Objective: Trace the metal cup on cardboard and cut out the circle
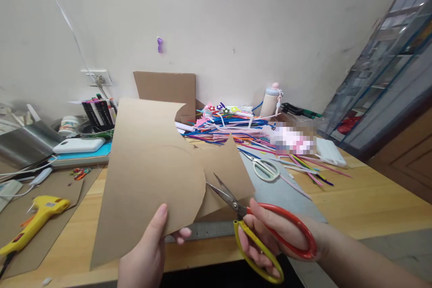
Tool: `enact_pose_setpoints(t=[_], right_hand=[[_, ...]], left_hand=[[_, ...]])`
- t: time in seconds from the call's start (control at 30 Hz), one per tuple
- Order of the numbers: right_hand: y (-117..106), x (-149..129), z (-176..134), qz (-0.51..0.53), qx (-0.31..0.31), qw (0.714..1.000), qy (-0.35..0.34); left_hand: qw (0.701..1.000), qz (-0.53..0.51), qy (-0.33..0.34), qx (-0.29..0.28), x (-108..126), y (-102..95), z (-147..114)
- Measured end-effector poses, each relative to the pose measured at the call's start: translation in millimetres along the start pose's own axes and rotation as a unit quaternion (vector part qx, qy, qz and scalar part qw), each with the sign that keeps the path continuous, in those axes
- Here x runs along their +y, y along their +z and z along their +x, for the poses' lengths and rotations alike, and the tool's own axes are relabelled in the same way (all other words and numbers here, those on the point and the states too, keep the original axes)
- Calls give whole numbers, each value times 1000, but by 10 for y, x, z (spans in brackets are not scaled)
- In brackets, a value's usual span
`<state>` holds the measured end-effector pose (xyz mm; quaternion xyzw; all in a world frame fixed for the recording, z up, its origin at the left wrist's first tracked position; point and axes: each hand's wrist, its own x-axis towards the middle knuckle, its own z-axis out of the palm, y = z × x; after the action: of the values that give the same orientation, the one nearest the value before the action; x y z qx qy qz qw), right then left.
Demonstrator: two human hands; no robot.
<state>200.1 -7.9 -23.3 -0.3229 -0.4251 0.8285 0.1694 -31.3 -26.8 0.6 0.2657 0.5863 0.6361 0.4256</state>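
Observation:
My left hand (148, 245) grips a brown sheet of cardboard (145, 166) at its lower edge, thumb on top and fingers beneath. Curved cuts run along the sheet's right side. A partly cut piece of cardboard (224, 168) sits at that side; whether it is still joined is hard to tell. In my right hand (266, 234) are scissors (235, 205) with one red and one yellow handle. Their blades are parted, the tips beside the curved cut edge. Below the cardboard a metal ruler (209, 229) is partly hidden.
A yellow glue gun (37, 220) lies at the left. Pale-handled scissors (265, 168) rest on a grey mat (286, 200). Behind are many pipe cleaners (229, 126), a bottle (271, 101) and another cardboard piece (167, 87) against the wall. A power bank (79, 145) sits on books.

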Motion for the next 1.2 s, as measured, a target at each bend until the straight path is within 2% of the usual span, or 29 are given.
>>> enact_pose_setpoints(t=[0.1,0.2,0.3,0.4,0.53,0.6,0.7,0.8,0.87,0.93,1.03,1.1,1.2], right_hand=[[0,67,101,-3,18,1000,-25],[53,127,198,25,41,998,-38],[120,127,245,82,40,995,-42],[135,50,229,133,18,991,6],[54,-109,171,73,-21,992,99],[21,-155,168,23,-25,993,109],[24,-101,246,-42,-3,998,44],[65,83,415,-112,88,986,-84],[96,213,538,-131,138,971,-142],[129,305,640,-136,162,962,-174],[184,357,723,-117,191,953,-204],[213,353,725,-76,174,963,-189],[223,318,635,13,64,995,-76]], left_hand=[[995,-88,-49,-3,-51,23,28],[992,-99,-78,-4,-80,73,1],[997,-36,-60,-31,-68,89,-44],[995,39,-43,-76,-27,40,-58],[972,203,36,-114,3,-40,-55],[971,203,45,-114,-3,-40,-58],[995,42,-11,-88,-33,4,-55],[990,-105,-69,-67,-72,54,-31],[983,-145,-100,-60,-96,76,-13],[976,-168,-127,-49,-115,92,-1],[975,-174,-129,-40,-137,99,11],[987,-123,-89,-51,-148,83,28],[999,1,-9,-52,-149,22,77]])
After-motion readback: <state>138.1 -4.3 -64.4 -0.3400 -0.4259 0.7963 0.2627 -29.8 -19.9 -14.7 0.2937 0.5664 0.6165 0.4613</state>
